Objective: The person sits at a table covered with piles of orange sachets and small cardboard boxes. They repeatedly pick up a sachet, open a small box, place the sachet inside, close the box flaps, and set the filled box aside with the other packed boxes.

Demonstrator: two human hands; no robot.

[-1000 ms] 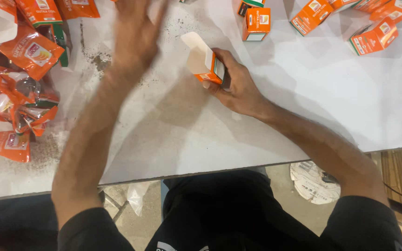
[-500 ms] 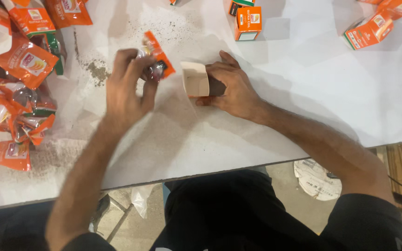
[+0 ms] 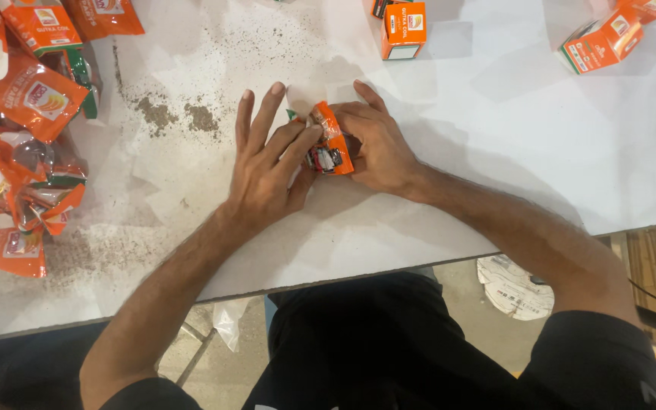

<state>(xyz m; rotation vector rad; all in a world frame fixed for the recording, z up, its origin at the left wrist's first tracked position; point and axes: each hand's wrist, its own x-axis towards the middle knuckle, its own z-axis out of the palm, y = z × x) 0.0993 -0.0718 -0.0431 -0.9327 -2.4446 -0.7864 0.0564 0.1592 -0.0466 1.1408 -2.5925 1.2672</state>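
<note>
Orange and glossy, a small foil-like sachet (image 3: 329, 140) sits pinched between the person's two hands at the middle of the white desk (image 3: 495, 99). Its crinkled wrapper shows a clear patch with dark contents behind it and a sliver of green at its upper corner. The left hand (image 3: 271, 163) lies mostly flat, fingers spread and stretched forward, with the index finger and thumb side pressed against the sachet's left edge. The right hand (image 3: 373, 144) curls around the sachet's right side, fingers bent over the top and closed on it; whether a carton lies under that hand cannot be told.

Loose brownish powder (image 3: 180, 115) is smeared and speckled over the smooth desk surface just left of the left hand. At the far left, a heap of similar orange sachets (image 3: 20, 175) lies crumpled and overlapping, shiny and wrinkled. Farther back stand small rectangular orange cartons: one upright carton (image 3: 404, 29) just beyond the hands, and another tilted carton (image 3: 600, 44) well apart to the right. Below the desk edge, the person's dark clothing (image 3: 389, 349) fills the lower view.
</note>
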